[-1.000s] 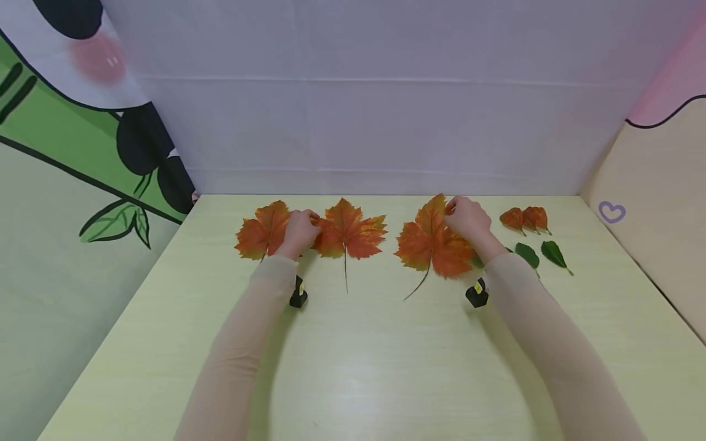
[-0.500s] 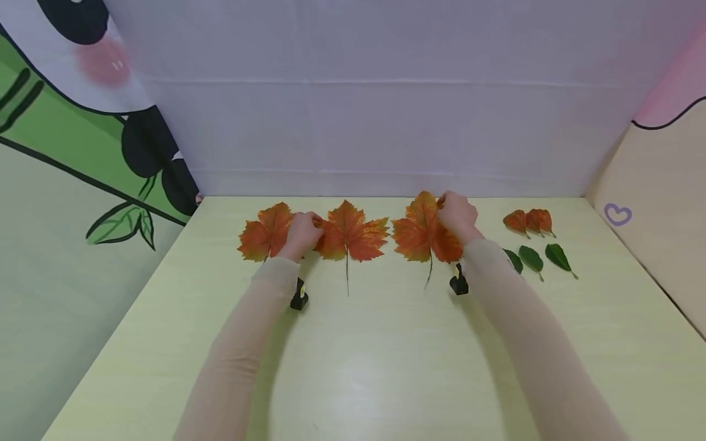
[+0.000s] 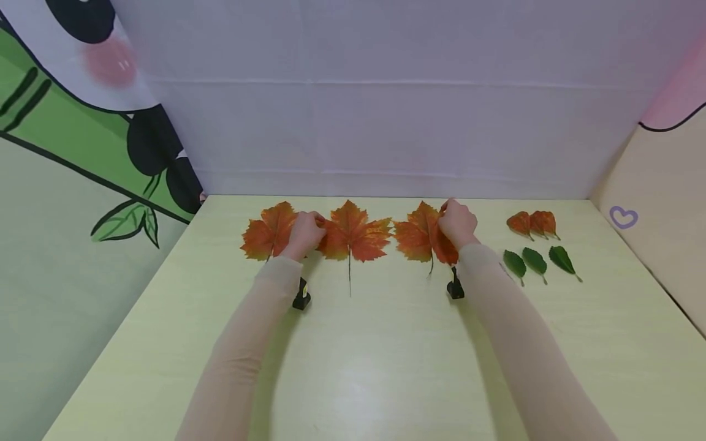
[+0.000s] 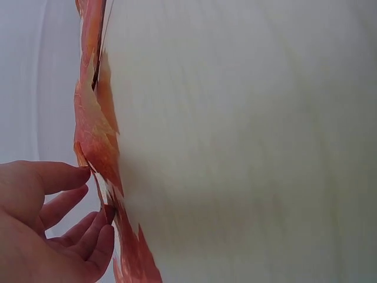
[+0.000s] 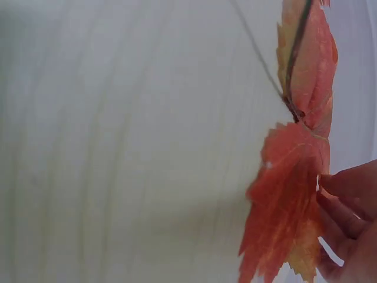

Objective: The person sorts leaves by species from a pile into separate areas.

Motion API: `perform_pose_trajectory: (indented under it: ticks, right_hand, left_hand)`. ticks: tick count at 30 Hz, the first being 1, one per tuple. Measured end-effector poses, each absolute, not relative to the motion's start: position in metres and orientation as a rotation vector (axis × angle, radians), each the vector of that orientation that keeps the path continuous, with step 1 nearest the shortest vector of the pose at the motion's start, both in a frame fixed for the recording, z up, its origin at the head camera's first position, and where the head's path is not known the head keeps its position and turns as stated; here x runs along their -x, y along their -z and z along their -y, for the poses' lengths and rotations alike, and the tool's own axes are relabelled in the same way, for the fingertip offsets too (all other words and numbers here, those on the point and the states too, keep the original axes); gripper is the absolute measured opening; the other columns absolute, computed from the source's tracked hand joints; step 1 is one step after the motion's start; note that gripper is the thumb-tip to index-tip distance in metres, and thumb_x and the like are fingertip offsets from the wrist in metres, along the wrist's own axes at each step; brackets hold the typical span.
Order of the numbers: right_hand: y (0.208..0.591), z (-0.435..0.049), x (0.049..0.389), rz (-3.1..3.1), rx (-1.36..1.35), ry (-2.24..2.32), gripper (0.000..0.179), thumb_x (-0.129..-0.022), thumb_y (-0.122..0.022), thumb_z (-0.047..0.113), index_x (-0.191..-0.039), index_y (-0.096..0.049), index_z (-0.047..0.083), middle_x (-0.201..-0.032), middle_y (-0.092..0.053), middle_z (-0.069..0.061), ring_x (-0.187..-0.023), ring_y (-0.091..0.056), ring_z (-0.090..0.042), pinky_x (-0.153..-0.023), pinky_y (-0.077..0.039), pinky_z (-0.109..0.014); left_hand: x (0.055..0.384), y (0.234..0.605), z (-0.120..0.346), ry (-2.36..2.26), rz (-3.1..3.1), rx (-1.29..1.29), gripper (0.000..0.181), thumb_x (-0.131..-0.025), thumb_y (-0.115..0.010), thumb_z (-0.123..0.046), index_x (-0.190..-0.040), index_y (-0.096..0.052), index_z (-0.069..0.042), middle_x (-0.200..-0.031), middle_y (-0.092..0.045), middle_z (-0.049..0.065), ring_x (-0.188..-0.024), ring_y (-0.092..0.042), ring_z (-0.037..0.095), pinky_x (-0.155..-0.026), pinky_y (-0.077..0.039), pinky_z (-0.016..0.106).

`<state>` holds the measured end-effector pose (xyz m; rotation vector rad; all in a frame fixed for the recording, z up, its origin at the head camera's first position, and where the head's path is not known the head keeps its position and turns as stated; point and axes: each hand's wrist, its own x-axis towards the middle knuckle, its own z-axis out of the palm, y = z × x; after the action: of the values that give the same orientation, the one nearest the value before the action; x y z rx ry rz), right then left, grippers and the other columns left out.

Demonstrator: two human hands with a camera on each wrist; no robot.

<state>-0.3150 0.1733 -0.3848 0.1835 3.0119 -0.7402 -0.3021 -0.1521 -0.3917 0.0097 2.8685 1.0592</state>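
Three orange maple leaves lie in a row along the table's far side in the head view. My left hand (image 3: 306, 233) reaches between the left maple leaf (image 3: 267, 231) and the middle maple leaf (image 3: 353, 231). Its thumb and forefinger pinch the middle leaf's near-left edge, and the other fingers (image 4: 97, 239) lie beside the left leaf's tip. My right hand (image 3: 458, 222) pinches the right edge of the right maple leaf (image 3: 419, 236). In the right wrist view that leaf (image 5: 288, 194) shows its lobes spread out from the stem.
Several small leaves lie to the right: orange leaves (image 3: 543, 223) at the back and green leaves (image 3: 534, 261) in front of them. A pale cloth wall (image 3: 386, 141) rises behind the table (image 3: 358, 355). Black wrist cameras (image 3: 455, 285) hang under both wrists.
My right hand has moved left with the right maple leaf, bringing it close beside the middle one and lower onto the table. The left hand has kept its place.
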Motion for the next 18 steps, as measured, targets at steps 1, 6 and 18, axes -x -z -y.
perform_pose_trajectory:
  ticks: [1, 6, 18]
  right_hand:
    - [0.385, -0.174, 0.315, -3.018, -0.182, 0.731, 0.036, -0.086, -0.044, 0.009, -0.121, -0.048, 0.0, -0.113, -0.058, -0.018, -0.097, -0.053, -0.034, -0.089, -0.038, -0.048]
    - [0.381, -0.181, 0.316, -3.042, -0.148, 0.711, 0.043, -0.085, -0.041, 0.012, -0.126, -0.046, 0.001, -0.122, -0.053, -0.017, -0.103, -0.052, -0.034, -0.087, -0.039, -0.048]
    - [0.357, -0.192, 0.279, -3.021, 0.011, 0.747, 0.035, -0.092, -0.044, 0.025, -0.118, -0.051, 0.002, -0.115, -0.058, -0.016, -0.095, -0.055, -0.031, -0.075, -0.044, -0.042]
  left_hand:
    - [0.303, 0.391, 0.152, -1.069, -2.865, -0.006, 0.03, -0.088, -0.051, -0.007, -0.116, -0.054, 0.003, -0.126, -0.038, 0.02, -0.098, -0.043, 0.03, -0.08, -0.047, 0.035]
    - [0.304, 0.385, 0.156, -1.055, -2.895, -0.01, 0.032, -0.09, -0.048, -0.011, -0.118, -0.052, 0.002, -0.13, -0.035, 0.022, -0.091, -0.044, 0.029, -0.074, -0.045, 0.035]
    - [0.292, 0.357, 0.149, -0.854, -3.004, -0.208, 0.031, -0.092, -0.047, -0.023, -0.115, -0.055, -0.004, -0.112, -0.058, 0.013, -0.091, -0.055, 0.028, -0.081, -0.048, 0.038]
